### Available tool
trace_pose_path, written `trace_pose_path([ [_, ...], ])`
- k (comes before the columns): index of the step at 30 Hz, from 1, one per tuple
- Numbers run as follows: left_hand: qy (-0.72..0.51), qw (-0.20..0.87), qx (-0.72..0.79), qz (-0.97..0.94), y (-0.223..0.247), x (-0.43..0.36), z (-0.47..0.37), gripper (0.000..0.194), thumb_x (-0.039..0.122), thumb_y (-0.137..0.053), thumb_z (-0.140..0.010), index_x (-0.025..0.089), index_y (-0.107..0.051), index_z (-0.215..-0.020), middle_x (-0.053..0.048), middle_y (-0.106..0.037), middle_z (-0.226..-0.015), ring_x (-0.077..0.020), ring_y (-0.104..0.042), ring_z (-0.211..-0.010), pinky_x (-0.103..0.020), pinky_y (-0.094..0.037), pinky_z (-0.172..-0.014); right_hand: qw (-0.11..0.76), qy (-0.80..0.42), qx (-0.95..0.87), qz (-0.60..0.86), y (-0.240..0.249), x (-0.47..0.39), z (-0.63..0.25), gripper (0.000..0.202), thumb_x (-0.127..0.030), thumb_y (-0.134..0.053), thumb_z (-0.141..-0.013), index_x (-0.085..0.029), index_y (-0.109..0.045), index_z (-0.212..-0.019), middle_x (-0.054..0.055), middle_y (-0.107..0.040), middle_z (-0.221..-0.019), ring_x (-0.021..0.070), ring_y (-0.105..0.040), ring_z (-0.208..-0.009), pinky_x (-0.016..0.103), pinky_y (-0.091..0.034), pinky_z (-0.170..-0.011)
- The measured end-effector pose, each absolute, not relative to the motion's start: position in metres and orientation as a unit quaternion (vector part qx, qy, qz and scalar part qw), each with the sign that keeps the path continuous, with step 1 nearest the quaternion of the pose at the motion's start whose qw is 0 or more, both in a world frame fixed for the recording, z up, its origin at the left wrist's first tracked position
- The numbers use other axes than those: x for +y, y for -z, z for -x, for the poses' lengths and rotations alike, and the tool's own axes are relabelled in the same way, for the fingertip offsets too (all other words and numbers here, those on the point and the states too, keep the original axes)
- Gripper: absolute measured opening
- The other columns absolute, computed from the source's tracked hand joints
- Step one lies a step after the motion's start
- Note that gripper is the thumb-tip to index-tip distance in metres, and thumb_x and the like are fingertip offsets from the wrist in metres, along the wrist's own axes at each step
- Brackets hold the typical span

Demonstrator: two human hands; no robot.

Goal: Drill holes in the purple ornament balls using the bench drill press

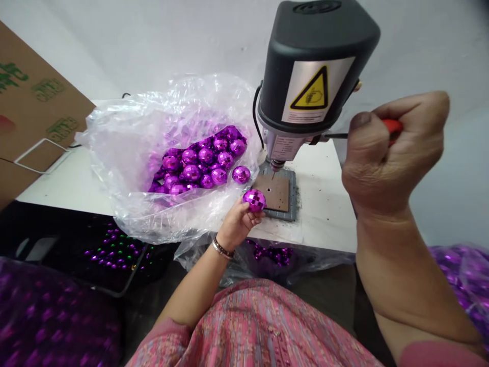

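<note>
Between the fingers of my left hand [239, 224] is a shiny purple faceted ball [254, 200], held just in front of the drill press base. My right hand [393, 153] is wrapped round the red-tipped lever [393, 130] of a dark grey drill press [323, 41]. The thin drill bit [273, 176] points down above a brown board [277, 193] with a small hole, apart from the ball. One loose purple ball [241, 175] lies just behind my left hand, beside the opening of a clear plastic bag [126, 153] filled with several more such balls [190, 172].
A cardboard box [34, 97] stands at the left of the white table [72, 196]. Below the table are bags and a bin with purple and green balls [114, 250]. Another bag of purple balls [464, 280] sits at lower right. A black cable [256, 114] hangs beside the drill.
</note>
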State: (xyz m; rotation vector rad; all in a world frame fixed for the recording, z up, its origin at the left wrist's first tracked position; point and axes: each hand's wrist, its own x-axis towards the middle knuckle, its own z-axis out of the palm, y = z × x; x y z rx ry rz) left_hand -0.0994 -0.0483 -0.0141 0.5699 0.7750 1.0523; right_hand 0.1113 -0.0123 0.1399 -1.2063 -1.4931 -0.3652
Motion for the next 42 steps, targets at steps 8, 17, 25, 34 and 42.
trace_pose_path([
  [8, -0.480, 0.751, 0.357, -0.279, 0.007, -0.029, 0.093, 0.071, 0.031, -0.080, -0.068, 0.024, -0.049, -0.131, 0.000, -0.070, -0.090, -0.0125, -0.069, -0.068, -0.020, -0.042, -0.056, 0.533, -0.001, -0.585, 0.611, -0.189, 0.010, -0.108, 0.028, -0.024, -0.049, -0.093, -0.016, -0.033, -0.072, -0.006, -0.032, -0.067, 0.0014, -0.025, -0.064, 0.022, -0.025, -0.068],
  [17, -0.416, 0.575, 0.554, -0.436, -0.002, -0.002, 0.073, 0.052, 0.033, -0.069, -0.086, 0.016, -0.044, -0.129, 0.001, -0.064, -0.079, -0.0073, -0.060, -0.049, -0.015, -0.030, -0.040, 0.486, -0.073, -0.552, 0.674, -0.215, 0.030, -0.107, 0.039, -0.024, -0.047, -0.095, -0.014, -0.025, -0.064, -0.005, -0.022, -0.064, 0.0022, -0.019, -0.063, 0.023, -0.017, -0.066],
  [25, -0.393, 0.498, 0.596, -0.492, -0.002, 0.005, 0.062, 0.044, 0.023, -0.070, -0.085, 0.014, -0.051, -0.124, -0.002, -0.066, -0.092, -0.0038, -0.054, -0.049, -0.017, -0.044, -0.046, 0.501, -0.090, -0.560, 0.654, -0.213, 0.030, -0.108, 0.040, -0.022, -0.048, -0.095, -0.015, -0.024, -0.064, -0.005, -0.020, -0.064, 0.0025, -0.017, -0.062, 0.024, -0.016, -0.064],
  [34, -0.256, 0.304, 0.612, -0.683, -0.010, 0.013, 0.061, 0.059, 0.030, -0.078, -0.079, 0.015, -0.061, -0.133, -0.011, -0.072, -0.119, -0.0248, -0.067, -0.110, -0.034, -0.051, -0.098, 0.509, -0.099, -0.563, 0.643, -0.213, 0.027, -0.108, 0.040, -0.021, -0.047, -0.095, -0.015, -0.024, -0.064, -0.005, -0.022, -0.063, 0.0042, -0.017, -0.062, 0.024, -0.016, -0.066],
  [42, -0.263, 0.341, 0.607, -0.668, -0.001, 0.017, 0.063, 0.073, 0.036, -0.079, -0.077, 0.015, -0.056, -0.142, -0.009, -0.073, -0.122, -0.0237, -0.067, -0.112, -0.032, -0.048, -0.102, 0.523, -0.077, -0.571, 0.628, -0.207, 0.021, -0.108, 0.037, -0.019, -0.049, -0.094, -0.017, -0.025, -0.066, -0.007, -0.025, -0.064, 0.0030, -0.020, -0.063, 0.022, -0.021, -0.068],
])
